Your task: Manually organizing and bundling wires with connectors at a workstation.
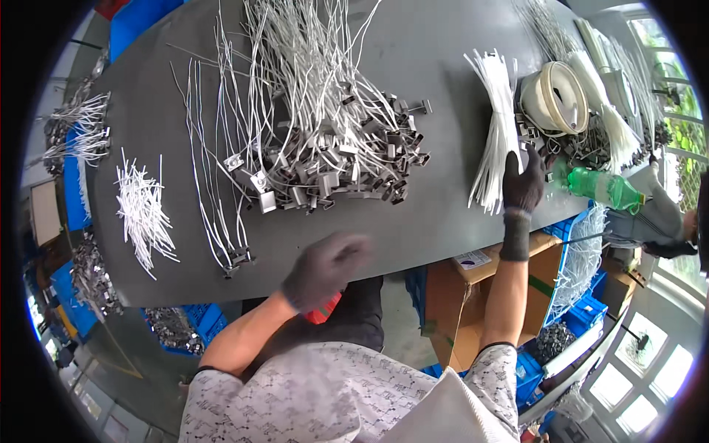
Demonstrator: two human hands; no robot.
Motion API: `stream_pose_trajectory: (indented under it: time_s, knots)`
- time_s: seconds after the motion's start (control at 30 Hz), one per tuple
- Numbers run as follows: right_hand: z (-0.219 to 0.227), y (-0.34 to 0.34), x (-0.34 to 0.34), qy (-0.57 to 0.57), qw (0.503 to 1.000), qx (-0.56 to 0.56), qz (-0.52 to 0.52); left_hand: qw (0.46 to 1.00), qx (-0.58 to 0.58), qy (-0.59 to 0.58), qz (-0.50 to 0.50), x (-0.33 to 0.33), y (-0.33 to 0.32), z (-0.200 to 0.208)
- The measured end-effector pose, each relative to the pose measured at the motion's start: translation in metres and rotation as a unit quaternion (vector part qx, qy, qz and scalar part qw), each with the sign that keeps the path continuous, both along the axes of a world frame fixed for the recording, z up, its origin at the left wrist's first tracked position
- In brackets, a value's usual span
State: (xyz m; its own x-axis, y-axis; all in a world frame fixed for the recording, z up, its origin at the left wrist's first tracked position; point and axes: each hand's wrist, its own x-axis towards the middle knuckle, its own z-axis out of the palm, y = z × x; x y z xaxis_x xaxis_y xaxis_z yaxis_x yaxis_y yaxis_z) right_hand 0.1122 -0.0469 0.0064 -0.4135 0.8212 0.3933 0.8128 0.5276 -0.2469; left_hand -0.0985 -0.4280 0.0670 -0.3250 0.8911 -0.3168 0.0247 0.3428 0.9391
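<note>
My left hand (325,267), in a dark glove, hangs at the table's near edge and is smeared by motion; its grip is unclear. Just below its wrist shows part of a red object (323,310), whose kind I cannot make out. On the right, my gloved right hand (523,184) has its fingers apart, beside a bundle of white plastic strips (493,133) and close to loose metal clips (529,131). In the middle lies a large heap of metal clips (325,166) with white wires (303,66). Several wires with clips (233,258) lie apart to its left.
A pile of short white tubes (144,214) lies at the left. Beyond my right hand are a white bucket (555,97) on its side and a green bottle (605,189). A cardboard box (473,295) and blue crates (528,376) stand below the table; another person's arm (650,203) is at far right.
</note>
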Motion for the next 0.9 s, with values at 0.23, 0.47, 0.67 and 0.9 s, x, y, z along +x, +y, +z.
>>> stream_pose_trajectory:
  time_s: [0.23, 0.47, 0.67, 0.9]
  knots:
    - [-0.017, -0.268, -0.039, 0.228, 0.943, -0.235, -0.052, 0.945, -0.060, -0.002, 0.322, -0.074, -0.214, -0.025]
    - [-0.053, -0.367, -0.095, 0.206, 0.931, -0.298, -0.035, 0.829, -0.035, 0.081, 0.553, -0.084, -0.387, -0.082]
    - [-0.047, -0.280, -0.113, 0.237, 0.943, -0.234, 0.002, 0.798, -0.047, 0.305, 0.517, -0.091, -0.452, -0.126]
    - [-0.044, -0.243, -0.084, 0.074, 0.984, -0.159, 0.018, 0.773, -0.163, 0.427, 0.440, -0.173, -0.381, -0.124]
